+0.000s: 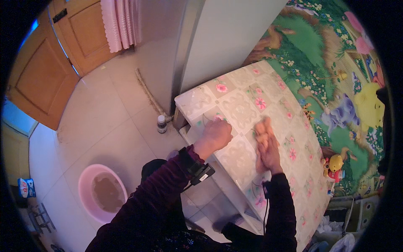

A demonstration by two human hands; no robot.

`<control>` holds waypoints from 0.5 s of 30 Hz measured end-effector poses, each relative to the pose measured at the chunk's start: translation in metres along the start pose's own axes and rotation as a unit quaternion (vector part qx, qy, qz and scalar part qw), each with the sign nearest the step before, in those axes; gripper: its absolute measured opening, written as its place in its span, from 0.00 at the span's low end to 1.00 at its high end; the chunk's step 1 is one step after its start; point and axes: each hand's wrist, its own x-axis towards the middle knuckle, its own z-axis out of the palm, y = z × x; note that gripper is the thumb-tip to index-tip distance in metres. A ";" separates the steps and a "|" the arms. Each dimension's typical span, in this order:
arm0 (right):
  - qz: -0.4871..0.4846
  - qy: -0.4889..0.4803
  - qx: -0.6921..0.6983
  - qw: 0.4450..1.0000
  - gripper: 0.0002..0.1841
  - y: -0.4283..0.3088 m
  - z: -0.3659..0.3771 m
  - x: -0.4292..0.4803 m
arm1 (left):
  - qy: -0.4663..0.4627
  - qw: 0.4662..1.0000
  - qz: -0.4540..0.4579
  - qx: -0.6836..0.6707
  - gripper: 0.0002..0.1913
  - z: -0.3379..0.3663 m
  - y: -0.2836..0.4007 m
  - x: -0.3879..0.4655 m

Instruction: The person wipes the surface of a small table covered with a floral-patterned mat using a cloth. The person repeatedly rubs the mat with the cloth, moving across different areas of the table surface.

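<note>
A table with a glossy flower-patterned tablecloth (241, 113) stands before me. My right hand (268, 154) presses on a crumpled orange-pink cloth (264, 135) that lies on the tabletop; the hand is slightly blurred. Near the table's left edge, my left hand (218, 134) is curled into a fist over the tablecloth. Whether anything is inside that fist cannot be seen. Both wrists wear dark straps, the left one with a small black box.
A pink basin (83, 186) of murky water stands on the floor at the left. A white-capped bottle (161, 124) and a stick (148, 93) are beside a tall grey cabinet-like body (226, 34). A yellow bear figure (335, 163) sits at the table's right edge.
</note>
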 end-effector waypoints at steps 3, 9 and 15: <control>0.104 -0.016 0.088 0.990 0.23 0.053 -0.037 -0.076 | 0.008 1.000 0.001 0.020 0.17 0.004 0.003 0.002; 0.167 0.117 0.079 0.976 0.30 0.138 -0.076 -0.246 | 0.029 0.999 0.008 0.034 0.17 0.010 0.007 -0.003; 0.195 0.152 -0.090 0.965 0.25 0.214 -0.061 -0.345 | 0.004 0.999 0.022 0.033 0.16 0.011 0.006 -0.011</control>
